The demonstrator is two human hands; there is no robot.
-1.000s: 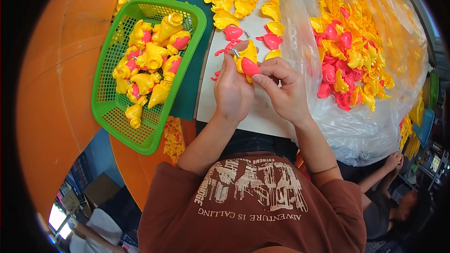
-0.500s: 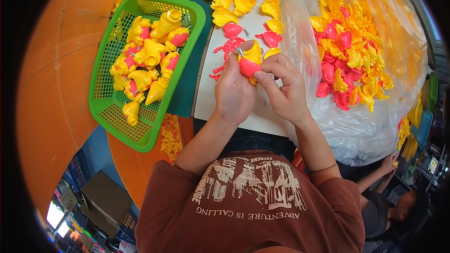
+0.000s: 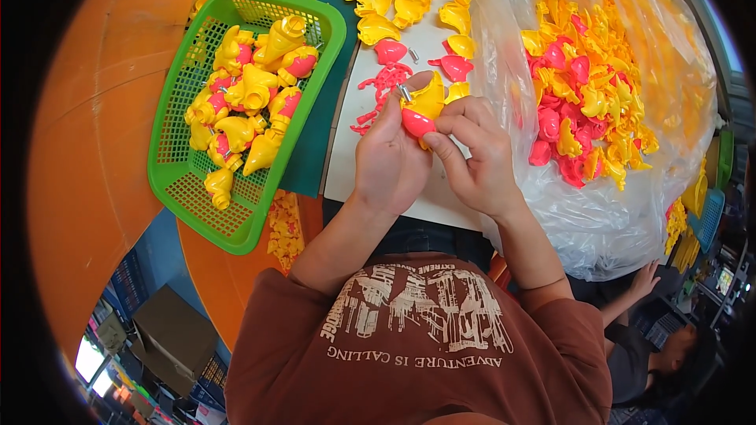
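Observation:
My left hand (image 3: pixel 390 161) and my right hand (image 3: pixel 472 157) meet over a white board (image 3: pixel 346 165), both gripping one toy part (image 3: pixel 424 109), a yellow shell with a pink piece at its lower end. A small metal pin sticks out by my left thumb. Loose yellow shells (image 3: pixel 402 8) and pink pieces (image 3: pixel 387 53) lie on the board just beyond my fingers. To the left stands a green basket (image 3: pixel 185 189) filled with assembled yellow-and-pink toys (image 3: pixel 252 90).
A big clear plastic bag (image 3: pixel 606 212) of yellow and pink parts (image 3: pixel 583 102) spreads on the right. A dark green mat (image 3: pixel 311 157) lies between basket and board on the orange table (image 3: pixel 102 118). Another person (image 3: pixel 654 338) sits at lower right.
The view has shifted slightly. My hands stay together on the yellow-and-pink part, turning it a little between the fingers. The basket and the bag have not moved.

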